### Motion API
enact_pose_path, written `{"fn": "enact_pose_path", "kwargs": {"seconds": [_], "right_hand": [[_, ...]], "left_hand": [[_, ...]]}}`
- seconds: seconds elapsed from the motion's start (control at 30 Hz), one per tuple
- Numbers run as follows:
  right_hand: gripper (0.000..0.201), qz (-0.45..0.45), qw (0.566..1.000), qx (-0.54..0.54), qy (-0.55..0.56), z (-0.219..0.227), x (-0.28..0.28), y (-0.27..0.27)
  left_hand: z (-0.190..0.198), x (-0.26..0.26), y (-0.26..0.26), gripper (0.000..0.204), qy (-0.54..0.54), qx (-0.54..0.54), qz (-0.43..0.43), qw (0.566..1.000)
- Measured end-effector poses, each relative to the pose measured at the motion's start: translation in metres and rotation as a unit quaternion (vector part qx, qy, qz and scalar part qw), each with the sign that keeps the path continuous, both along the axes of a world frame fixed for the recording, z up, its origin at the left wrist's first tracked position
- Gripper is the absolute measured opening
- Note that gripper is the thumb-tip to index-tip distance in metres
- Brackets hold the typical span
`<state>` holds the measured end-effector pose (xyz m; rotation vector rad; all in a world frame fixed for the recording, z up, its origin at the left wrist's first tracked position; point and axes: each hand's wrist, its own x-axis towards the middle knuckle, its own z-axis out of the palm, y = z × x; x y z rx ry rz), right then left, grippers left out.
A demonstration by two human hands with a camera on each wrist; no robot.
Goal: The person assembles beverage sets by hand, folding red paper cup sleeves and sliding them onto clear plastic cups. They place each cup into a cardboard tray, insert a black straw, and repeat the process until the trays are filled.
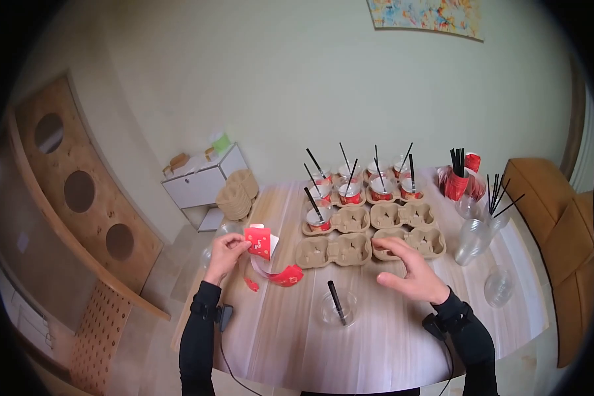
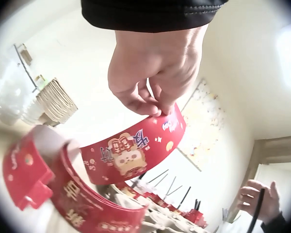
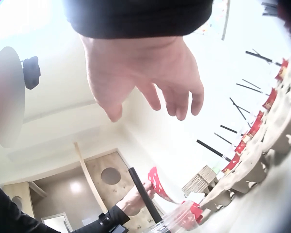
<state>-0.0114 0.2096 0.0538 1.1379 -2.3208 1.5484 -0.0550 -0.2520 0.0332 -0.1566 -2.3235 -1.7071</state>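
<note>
My left hand pinches a red printed paper cup sleeve at its edge, held above the left side of the table. Below it, more red sleeves lie curved on the tabletop. My right hand is held out with its fingers spread and holds nothing, overlapping the near right cardboard cup carrier in the head view. Between the hands, nearer to me, stands a clear plastic cup without a sleeve, a black straw leaning in it.
Cardboard carriers fill the table's middle; sleeved cups with straws stand in the back ones. At right are a red holder of straws, stacked clear cups and a lying clear cup. Stacked carriers stand back left.
</note>
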Motion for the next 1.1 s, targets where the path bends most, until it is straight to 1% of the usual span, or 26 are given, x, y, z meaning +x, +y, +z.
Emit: {"fn": "enact_pose_path", "kwargs": {"seconds": [0.03, 0.07, 0.1, 0.17, 0.23, 0.3, 0.33, 0.4, 0.47, 0.5, 0.53, 0.57, 0.6, 0.63, 0.67, 0.7, 0.73, 0.77, 0.83, 0.87, 0.9, 0.93, 1.0, 1.03, 1.07, 1.1], "right_hand": [[0.066, -0.009, 1.000, -0.023, 0.002, 0.001, 0.001, -0.003], [0.060, -0.018, 0.999, -0.046, 0.003, 0.002, 0.002, -0.007], [0.060, -0.023, 0.999, -0.045, 0.008, 0.003, 0.003, -0.012], [0.053, -0.053, 0.992, -0.050, 0.106, 0.007, 0.005, -0.025], [0.054, -0.046, 0.989, -0.063, 0.129, 0.015, 0.006, -0.040], [0.057, -0.076, 0.960, -0.084, 0.257, 0.026, 0.010, -0.053], [0.057, -0.081, 0.959, -0.081, 0.259, 0.031, 0.011, -0.060], [0.058, -0.116, 0.936, -0.090, 0.320, 0.038, 0.013, -0.068], [0.057, -0.116, 0.940, -0.105, 0.302, 0.030, 0.007, -0.070], [0.057, -0.112, 0.945, -0.123, 0.283, 0.026, 0.004, -0.072], [0.062, -0.118, 0.950, -0.133, 0.257, 0.022, 0.003, -0.069], [0.062, -0.117, 0.950, -0.133, 0.257, 0.019, 0.001, -0.067], [0.066, -0.148, 0.933, -0.187, 0.267, 0.014, -0.004, -0.066], [0.070, -0.180, 0.912, -0.241, 0.278, 0.008, -0.010, -0.064], [0.079, -0.168, 0.916, -0.265, 0.251, -0.004, -0.015, -0.059], [0.079, -0.171, 0.915, -0.264, 0.251, -0.006, -0.019, -0.060], [0.081, -0.123, 0.897, -0.363, 0.223, -0.008, -0.022, -0.063], [0.083, -0.072, 0.867, -0.456, 0.190, -0.009, -0.023, -0.065], [0.083, -0.060, 0.872, -0.449, 0.184, -0.015, -0.024, -0.068], [0.083, -0.049, 0.875, -0.451, 0.172, -0.020, -0.023, -0.072], [0.083, -0.037, 0.877, -0.452, 0.159, -0.025, -0.022, -0.077], [0.080, -0.019, 0.889, -0.433, 0.143, -0.021, -0.016, -0.081], [0.077, -0.010, 0.901, -0.413, 0.133, -0.028, -0.014, -0.086], [0.074, -0.005, 0.910, -0.394, 0.127, -0.032, -0.014, -0.087], [0.065, -0.056, 0.936, -0.315, 0.148, -0.032, -0.011, -0.080], [0.065, -0.055, 0.938, -0.310, 0.146, -0.030, -0.009, -0.077]], "left_hand": [[0.004, 0.001, 0.009, 0.009, 0.004, -0.001, -0.004, 1.000], [0.008, 0.003, 0.021, 0.009, 0.049, 0.044, -0.010, 0.998], [0.012, 0.005, 0.035, 0.009, 0.094, 0.091, -0.017, 0.991], [0.023, 0.013, 0.068, 0.009, 0.124, 0.084, -0.028, 0.988], [0.033, 0.023, 0.104, 0.010, 0.194, 0.107, -0.031, 0.975], [0.049, 0.041, 0.142, 0.012, 0.201, 0.119, -0.043, 0.971], [0.051, 0.048, 0.158, 0.012, 0.203, 0.128, -0.053, 0.969], [0.052, 0.059, 0.188, 0.013, 0.204, 0.138, -0.066, 0.967], [0.051, 0.065, 0.211, 0.020, 0.233, 0.188, -0.140, 0.944], [0.048, 0.063, 0.212, 0.020, 0.233, 0.189, -0.141, 0.944], [0.045, 0.061, 0.213, 0.022, 0.258, 0.142, -0.153, 0.943], [0.043, 0.059, 0.213, 0.024, 0.282, 0.094, -0.165, 0.941], [0.051, 0.056, 0.209, 0.034, 0.341, 0.027, -0.174, 0.924], [0.047, 0.055, 0.207, 0.034, 0.341, 0.028, -0.175, 0.923], [0.041, 0.055, 0.206, 0.037, 0.364, 0.107, -0.074, 0.922], [0.037, 0.052, 0.203, 0.040, 0.380, 0.184, 0.028, 0.906], [0.036, 0.044, 0.198, 0.041, 0.412, 0.200, 0.048, 0.888], [0.032, 0.038, 0.199, 0.041, 0.409, 0.201, 0.048, 0.889], [0.031, 0.029, 0.202, 0.035, 0.364, 0.219, 0.200, 0.883], [0.030, 0.027, 0.201, 0.035, 0.362, 0.220, 0.201, 0.883], [0.028, 0.026, 0.198, 0.032, 0.340, 0.174, 0.138, 0.914], [0.026, 0.026, 0.195, 0.030, 0.314, 0.126, 0.074, 0.938], [0.022, 0.025, 0.187, 0.028, 0.257, 0.032, -0.054, 0.964], [0.021, 0.025, 0.185, 0.029, 0.226, -0.015, -0.119, 0.967], [0.022, 0.030, 0.195, 0.027, 0.209, 0.037, -0.111, 0.971], [0.020, 0.030, 0.194, 0.027, 0.207, 0.043, -0.109, 0.971]]}}
